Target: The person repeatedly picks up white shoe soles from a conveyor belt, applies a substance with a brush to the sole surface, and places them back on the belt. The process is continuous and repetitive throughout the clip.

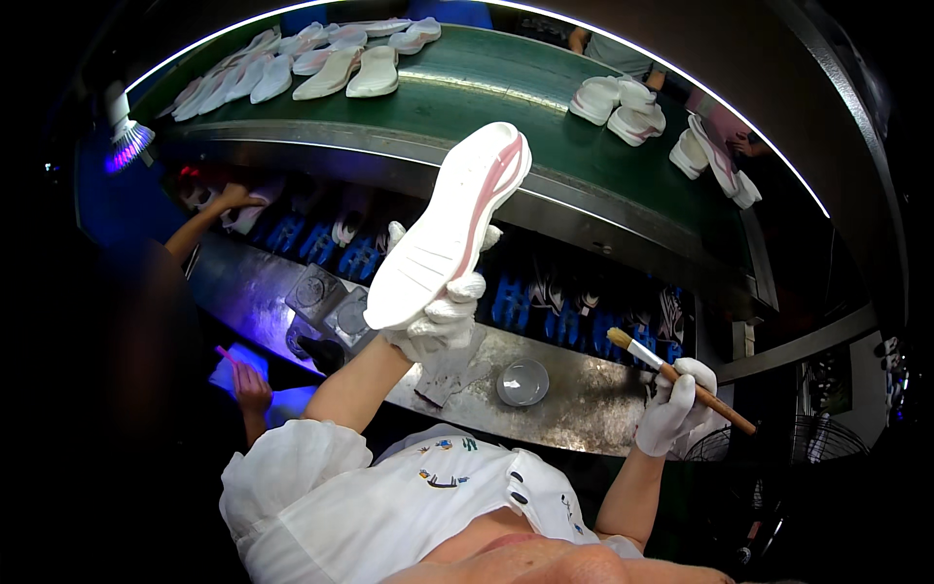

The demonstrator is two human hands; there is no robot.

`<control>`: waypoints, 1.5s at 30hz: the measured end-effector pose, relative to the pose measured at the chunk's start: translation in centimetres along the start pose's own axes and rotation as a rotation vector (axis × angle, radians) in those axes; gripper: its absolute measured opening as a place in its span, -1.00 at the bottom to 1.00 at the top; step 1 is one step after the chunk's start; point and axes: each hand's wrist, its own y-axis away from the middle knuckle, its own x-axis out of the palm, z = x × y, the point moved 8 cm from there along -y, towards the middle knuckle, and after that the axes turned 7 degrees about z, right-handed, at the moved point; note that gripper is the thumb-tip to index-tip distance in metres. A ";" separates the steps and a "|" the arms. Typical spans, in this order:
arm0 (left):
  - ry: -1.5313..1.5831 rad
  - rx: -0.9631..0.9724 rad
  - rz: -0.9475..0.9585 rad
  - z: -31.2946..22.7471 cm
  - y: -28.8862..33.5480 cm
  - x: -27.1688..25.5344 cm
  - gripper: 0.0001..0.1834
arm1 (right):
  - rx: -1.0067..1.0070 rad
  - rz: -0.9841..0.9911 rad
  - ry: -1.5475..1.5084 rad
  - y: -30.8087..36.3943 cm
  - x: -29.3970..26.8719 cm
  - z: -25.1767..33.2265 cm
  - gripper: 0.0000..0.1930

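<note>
So, nearest to us is our white shirt [331, 506], with small prints on the front; past it, both our hands are out in white gloves. Our left hand [443, 326] is wrapped around a white shoe sole with a pink stripe [443, 229], held up over the worktop [593, 409] with its toe end angled away to the right; our right hand [676, 409] has its fingers closed on a wooden-handled brush [669, 372], pale bristles pointing up and left.

Below them on the shiny metal worktop sits a small round bowl [523, 383]; over to our left, a co-worker's hand [255, 389] has something thin and pink in it, and farther up another bare hand [233, 198] is at some shoes. Beyond the worktop we've got a row of blue holders [511, 302], with shoes among them; farthest off is a green belt [516, 117], a bunch of soles [321, 58] at its left, a few stacked ones [618, 107] at its right.
</note>
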 end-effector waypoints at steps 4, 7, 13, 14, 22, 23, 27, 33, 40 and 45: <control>0.049 0.044 0.009 0.8 -0.6 0.3 -0.08 | -0.029 0.081 0.001 -0.5 1.9 0.1 -0.72; 0.185 -0.068 0.067 3.2 -0.7 -0.8 -0.07 | -0.197 0.170 -0.056 -2.1 4.8 0.6 -0.79; 0.385 -0.324 0.065 7.7 0.5 -1.7 0.02 | -0.534 0.259 0.212 -6.0 10.7 2.2 -0.74; 0.287 -0.253 -0.083 6.8 1.3 -3.4 0.04 | -0.616 0.361 0.396 -6.1 12.1 3.9 -0.80; -0.038 0.160 -0.266 -9.9 -6.3 -1.4 -0.01 | -0.537 0.259 0.127 -3.5 9.5 2.5 -0.80; -0.042 0.166 -0.260 -11.6 -7.0 -1.5 -0.01 | -0.502 0.270 0.115 -3.2 9.4 1.8 -0.81; -0.389 0.610 -0.631 -18.7 -9.3 -6.6 -0.32 | -0.378 0.273 0.209 -1.7 6.6 -0.4 -0.81; -2.111 0.047 -0.756 -18.4 -22.5 -11.1 -0.44 | -0.115 0.147 0.212 1.4 3.2 -2.5 -0.80; -3.071 -0.697 -0.571 -16.2 -26.7 -15.2 -0.41 | 0.064 0.082 0.252 3.4 2.0 -3.5 -0.77; -2.827 -0.756 -0.508 -15.0 -18.7 -6.5 -0.15 | 0.104 0.022 0.237 3.9 1.5 -3.5 -0.65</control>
